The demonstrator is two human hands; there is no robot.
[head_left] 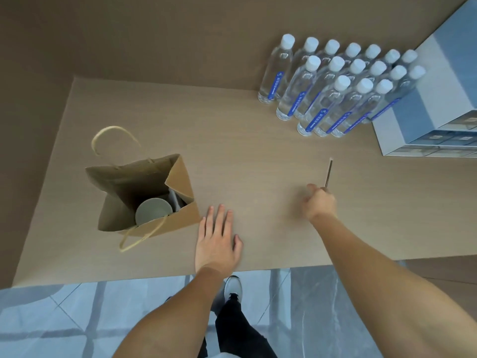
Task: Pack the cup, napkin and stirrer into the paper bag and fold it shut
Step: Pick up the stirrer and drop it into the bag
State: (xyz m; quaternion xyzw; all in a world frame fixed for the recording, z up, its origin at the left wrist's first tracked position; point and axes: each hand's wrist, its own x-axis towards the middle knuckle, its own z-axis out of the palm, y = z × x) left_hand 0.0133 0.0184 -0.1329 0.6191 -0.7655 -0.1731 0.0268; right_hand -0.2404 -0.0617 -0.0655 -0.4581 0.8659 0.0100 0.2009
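A brown paper bag (144, 182) with twine handles stands open on the left of the table. Inside it a pale cup (153, 211) sits upright, and a white folded napkin (174, 200) leans beside the cup. My left hand (216, 241) lies flat on the table just right of the bag, fingers spread, holding nothing. Farther right, my right hand (320, 202) pinches the near end of a thin dark stirrer (328, 172), which points away from me along the table.
Several clear water bottles (333, 86) with white caps and blue labels stand at the back right. Stacked blue and white boxes (433, 109) sit at the far right. The table's front edge (154, 279) runs just below my left wrist.
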